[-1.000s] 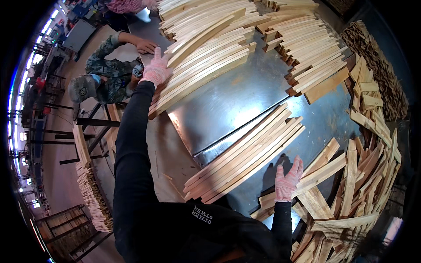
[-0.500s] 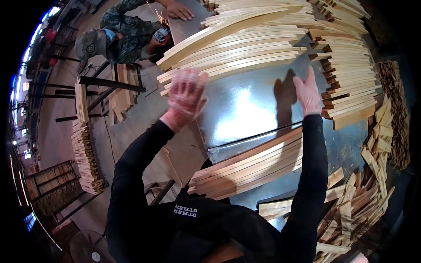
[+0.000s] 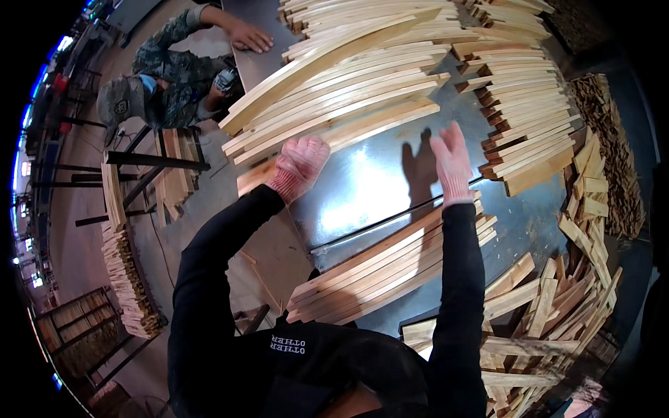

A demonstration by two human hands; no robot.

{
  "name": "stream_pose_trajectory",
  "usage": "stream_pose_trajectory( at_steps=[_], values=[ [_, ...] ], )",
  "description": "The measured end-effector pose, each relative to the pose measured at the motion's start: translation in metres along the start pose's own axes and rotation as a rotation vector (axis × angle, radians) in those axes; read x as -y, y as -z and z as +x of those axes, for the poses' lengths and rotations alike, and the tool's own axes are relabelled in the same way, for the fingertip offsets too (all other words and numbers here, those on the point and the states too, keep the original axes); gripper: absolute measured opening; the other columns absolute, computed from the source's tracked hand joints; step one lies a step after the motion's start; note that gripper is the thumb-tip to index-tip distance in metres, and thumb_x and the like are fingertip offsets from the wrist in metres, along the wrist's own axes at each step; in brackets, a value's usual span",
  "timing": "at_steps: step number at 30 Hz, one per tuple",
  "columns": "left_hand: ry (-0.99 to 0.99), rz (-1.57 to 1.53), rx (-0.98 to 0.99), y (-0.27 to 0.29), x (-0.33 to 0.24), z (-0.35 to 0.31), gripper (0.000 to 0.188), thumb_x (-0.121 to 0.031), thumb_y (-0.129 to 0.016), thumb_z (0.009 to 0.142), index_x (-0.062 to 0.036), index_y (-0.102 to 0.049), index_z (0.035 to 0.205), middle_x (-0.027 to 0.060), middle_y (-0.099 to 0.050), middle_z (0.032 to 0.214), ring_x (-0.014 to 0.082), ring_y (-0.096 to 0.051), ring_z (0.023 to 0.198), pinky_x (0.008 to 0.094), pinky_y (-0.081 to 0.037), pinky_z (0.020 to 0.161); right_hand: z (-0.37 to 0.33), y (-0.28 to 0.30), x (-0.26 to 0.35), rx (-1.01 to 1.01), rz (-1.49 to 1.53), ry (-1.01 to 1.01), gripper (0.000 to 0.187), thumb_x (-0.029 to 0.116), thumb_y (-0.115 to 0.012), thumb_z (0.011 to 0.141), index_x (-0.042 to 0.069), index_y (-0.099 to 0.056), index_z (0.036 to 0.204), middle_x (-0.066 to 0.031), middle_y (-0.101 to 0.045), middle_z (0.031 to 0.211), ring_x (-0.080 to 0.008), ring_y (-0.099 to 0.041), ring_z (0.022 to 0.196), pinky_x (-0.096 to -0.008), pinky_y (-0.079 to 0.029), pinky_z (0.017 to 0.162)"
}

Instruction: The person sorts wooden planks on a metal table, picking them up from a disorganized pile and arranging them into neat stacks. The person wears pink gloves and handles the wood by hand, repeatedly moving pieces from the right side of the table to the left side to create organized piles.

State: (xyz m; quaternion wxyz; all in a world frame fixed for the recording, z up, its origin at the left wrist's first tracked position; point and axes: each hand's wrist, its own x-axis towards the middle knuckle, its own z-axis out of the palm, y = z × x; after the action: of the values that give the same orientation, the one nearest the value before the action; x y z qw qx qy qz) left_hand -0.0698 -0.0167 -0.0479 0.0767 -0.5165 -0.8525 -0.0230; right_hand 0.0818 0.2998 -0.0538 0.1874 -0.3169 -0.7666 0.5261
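Observation:
My left hand, in a pinkish-white knit glove, is closed around a pale wooden strip. The strip lies at a slant along the near side of a row of similar strips on the shiny metal table. Its left end sticks out past my fist. My right hand, in a matching glove, is raised over the table with thumb and fingers apart and nothing in it. Its shadow falls just to the left. Closer to my body, several strips lie side by side in a bundle, partly behind my right forearm.
Another stack of strips lies at the right. Loose offcuts are heaped at the lower right. A co-worker at the upper left holds a power tool. Timber piles and dark metal frames stand at the left.
My left hand has gone from spread fingers to a closed grip on a strip, which now sits apart from the row, nearer me. My right hand stays open. The whole view has shifted.

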Motion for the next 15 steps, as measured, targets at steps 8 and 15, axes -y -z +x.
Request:
stream_pose_trajectory(
  at_steps=[8,15],
  values=[
    [-0.019,-0.033,-0.291,0.074,0.043,0.081,0.034,-0.019,-0.067,0.076,-0.0087,-0.067,0.108,0.0214,-0.058,0.126,0.0371,-0.058,0.111,0.0506,-0.049,0.091,-0.194,0.107,-0.003,-0.436,0.148,-0.123,0.066,0.019,-0.063,0.096,0.002,-0.034,0.152,-0.0228,-0.051,0.144,-0.0290,-0.047,0.136,-0.0405,-0.036,0.113],
    [0.009,0.265,0.025,-0.009,0.179,0.094,0.054,-0.023,-0.060,0.090,0.0018,-0.050,0.137,0.0302,-0.037,0.147,0.0465,-0.031,0.140,0.0488,-0.026,0.119,-0.333,0.175,-0.055,-0.746,-0.902,-0.452,0.085,0.043,-0.070,0.087,-0.002,-0.035,0.150,-0.0303,-0.042,0.148,-0.0429,-0.038,0.140,-0.0489,-0.029,0.117]
  ],
)
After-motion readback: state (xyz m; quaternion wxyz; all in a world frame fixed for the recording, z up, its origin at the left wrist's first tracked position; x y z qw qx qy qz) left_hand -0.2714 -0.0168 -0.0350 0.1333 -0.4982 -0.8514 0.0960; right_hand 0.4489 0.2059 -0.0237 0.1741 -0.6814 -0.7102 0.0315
